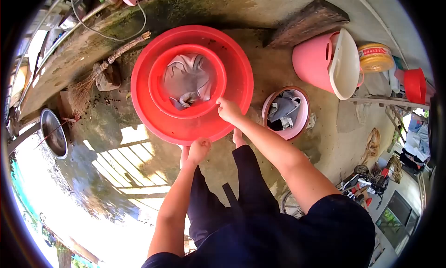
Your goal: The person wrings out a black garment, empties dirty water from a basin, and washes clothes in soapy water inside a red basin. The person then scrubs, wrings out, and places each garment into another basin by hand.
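Note:
A small red basin (158,103) stands inside a large, wide red basin (239,68). Grey wet cloth (188,77) with pale edges lies in the small one, bunched up in what looks like cloudy water. My right hand (229,111) is closed, its fingertips at the lower right rim of the small basin; whether they pinch anything is hidden. At the near rim of the large basin is my left hand (200,150), curled into a fist. I cannot see what, if anything, it holds.
Right of the basins stands a pink-lined tub (304,121) of grey and dark cloth. Beyond it are a pink bucket (311,61) and a wooden block (309,24). On the left are a twig broom (86,89) and a metal bowl (55,133). My feet are close to the large basin.

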Demonstrator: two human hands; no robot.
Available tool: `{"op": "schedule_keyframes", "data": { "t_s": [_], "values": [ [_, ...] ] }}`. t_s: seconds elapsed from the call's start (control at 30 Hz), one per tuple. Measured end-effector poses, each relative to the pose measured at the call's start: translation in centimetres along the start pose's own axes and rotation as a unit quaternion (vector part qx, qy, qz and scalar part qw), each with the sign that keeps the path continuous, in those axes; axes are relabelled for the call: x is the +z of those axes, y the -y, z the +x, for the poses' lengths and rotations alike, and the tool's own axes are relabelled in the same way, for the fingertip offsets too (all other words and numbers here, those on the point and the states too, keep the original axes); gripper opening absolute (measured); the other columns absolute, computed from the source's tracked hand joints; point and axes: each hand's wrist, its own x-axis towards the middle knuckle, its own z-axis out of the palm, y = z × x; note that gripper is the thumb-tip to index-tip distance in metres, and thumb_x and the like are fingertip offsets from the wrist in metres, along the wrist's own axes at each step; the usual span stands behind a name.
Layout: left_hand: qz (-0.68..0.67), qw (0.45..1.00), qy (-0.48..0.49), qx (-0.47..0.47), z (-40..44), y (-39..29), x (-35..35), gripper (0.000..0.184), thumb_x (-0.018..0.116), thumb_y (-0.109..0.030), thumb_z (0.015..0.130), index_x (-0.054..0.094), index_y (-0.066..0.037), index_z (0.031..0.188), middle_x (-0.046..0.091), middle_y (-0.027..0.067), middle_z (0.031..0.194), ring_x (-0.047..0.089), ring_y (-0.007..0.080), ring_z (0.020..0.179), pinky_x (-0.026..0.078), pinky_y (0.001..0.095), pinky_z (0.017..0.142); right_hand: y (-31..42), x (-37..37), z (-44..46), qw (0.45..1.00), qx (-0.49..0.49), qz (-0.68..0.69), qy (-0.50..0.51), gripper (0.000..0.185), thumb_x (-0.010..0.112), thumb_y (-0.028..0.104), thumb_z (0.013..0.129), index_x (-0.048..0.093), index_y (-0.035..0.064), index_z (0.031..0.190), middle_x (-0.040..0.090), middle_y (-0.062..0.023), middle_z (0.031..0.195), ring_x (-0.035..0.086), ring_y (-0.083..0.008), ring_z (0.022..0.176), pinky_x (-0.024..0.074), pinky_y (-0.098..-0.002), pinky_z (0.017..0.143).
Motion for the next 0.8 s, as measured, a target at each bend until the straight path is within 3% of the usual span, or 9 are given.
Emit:
{"op": "schedule_keyframes", "data": {
  "t_s": [0.07, 0.2, 0.33, 0.4, 0.47, 0.57, 0.63, 0.7, 0.8],
  "values": [
    [-0.179, 0.978, -0.052, -0.094, 2.3, -1.4, -2.0, 0.015, 0.054, -0.007, 0.079, 0.058, 0.001, 0.091, 0.059, 0.0044, 0.071, 0.057, 0.0123, 0.062, 0.046, 0.0249, 0.057, 1.0, 3.2, 4.5, 0.996, -0.053, -0.065, 0.024, 0.025, 0.054, 0.012, 0.072, 0.052, 0.0080, 0.097, 0.058, -0.0151, 0.097, 0.057, -0.0326, 0.090, 0.0458, -0.0410, 0.074],
    [-0.233, 0.958, -0.167, -0.022, 8.0, -1.8, -6.5, 0.017, 0.053, -0.007, 0.080, 0.055, 0.001, 0.096, 0.059, 0.0059, 0.080, 0.058, 0.0125, 0.066, 0.046, 0.0238, 0.060, 1.2, 9.2, 11.5, 0.970, -0.017, -0.242, 0.004, 0.029, 0.053, 0.013, 0.074, 0.052, 0.0098, 0.103, 0.054, -0.0153, 0.107, 0.054, -0.0329, 0.095, 0.0452, -0.0429, 0.078],
    [-0.256, 0.951, -0.174, -0.016, 13.5, -2.2, -9.8, 0.017, 0.055, -0.009, 0.080, 0.054, -0.002, 0.096, 0.057, 0.0036, 0.078, 0.055, 0.0114, 0.065, 0.046, 0.0243, 0.058, -6.3, 18.1, 18.7, 0.945, -0.053, -0.301, -0.120, 0.042, 0.065, 0.018, 0.067, 0.053, 0.0056, 0.106, 0.058, -0.0195, 0.093, 0.057, -0.0313, 0.092, 0.0447, -0.0413, 0.077],
    [-0.359, 0.918, -0.075, -0.148, 15.2, -2.0, -10.7, 0.021, 0.053, -0.016, 0.081, 0.052, -0.003, 0.099, 0.057, 0.0051, 0.079, 0.057, 0.0154, 0.067, 0.047, 0.0267, 0.061, -8.3, 20.7, 21.1, 0.951, -0.063, -0.281, -0.116, 0.046, 0.068, 0.019, 0.063, 0.054, 0.0030, 0.104, 0.058, -0.0194, 0.091, 0.058, -0.0311, 0.091, 0.0456, -0.0410, 0.075],
    [-0.353, 0.913, -0.058, -0.194, 16.7, -0.9, -10.7, 0.027, 0.049, -0.023, 0.084, 0.050, -0.003, 0.103, 0.058, 0.0071, 0.081, 0.058, 0.0177, 0.070, 0.048, 0.0289, 0.064, -7.3, 19.7, 21.4, 0.971, 0.086, 0.175, -0.137, 0.040, 0.068, 0.011, 0.059, 0.055, -0.0003, 0.095, 0.058, -0.0135, 0.083, 0.058, -0.0232, 0.078, 0.0461, -0.0357, 0.063],
    [-0.360, 0.897, -0.052, -0.253, 17.8, -0.7, -10.6, 0.041, 0.040, -0.039, 0.088, 0.047, -0.003, 0.107, 0.058, 0.0113, 0.084, 0.058, 0.0222, 0.076, 0.049, 0.0343, 0.068, 0.8, 11.1, 14.5, 0.896, 0.092, 0.434, -0.025, 0.030, 0.062, 0.004, 0.061, 0.058, 0.0007, 0.091, 0.057, -0.0090, 0.068, 0.054, -0.0211, 0.058, 0.0444, -0.0316, 0.058],
    [-0.491, 0.835, -0.020, -0.248, 19.8, 1.3, -10.6, 0.043, 0.043, -0.044, 0.087, 0.050, -0.005, 0.105, 0.058, 0.0094, 0.086, 0.058, 0.0227, 0.077, 0.049, 0.0358, 0.067, 5.9, 5.7, 9.5, 0.892, 0.016, 0.442, 0.095, 0.021, 0.055, -0.003, 0.060, 0.052, 0.0009, 0.081, 0.049, -0.0028, 0.069, 0.046, -0.0078, 0.063, 0.0384, -0.0258, 0.053],
    [-0.566, 0.794, 0.064, -0.210, 20.3, -0.9, -11.2, 0.050, 0.036, -0.048, 0.089, 0.051, -0.005, 0.111, 0.060, 0.0114, 0.099, 0.058, 0.0237, 0.087, 0.047, 0.0341, 0.078, 9.0, 3.9, 6.2, 0.919, -0.101, 0.380, 0.024, 0.019, 0.057, -0.001, 0.061, 0.052, 0.0005, 0.079, 0.049, -0.0024, 0.073, 0.048, -0.0101, 0.065, 0.0389, -0.0255, 0.058],
    [-0.666, 0.716, 0.132, -0.162, 18.0, -6.6, -11.8, 0.039, 0.042, -0.041, 0.089, 0.054, -0.005, 0.100, 0.061, 0.0089, 0.087, 0.059, 0.0254, 0.075, 0.050, 0.0363, 0.069, 13.7, -0.7, 2.2, 0.885, -0.243, 0.392, 0.057, 0.020, 0.062, 0.003, 0.063, 0.052, 0.0013, 0.081, 0.050, -0.0040, 0.083, 0.051, -0.0159, 0.070, 0.0404, -0.0271, 0.062]
  ]
}}
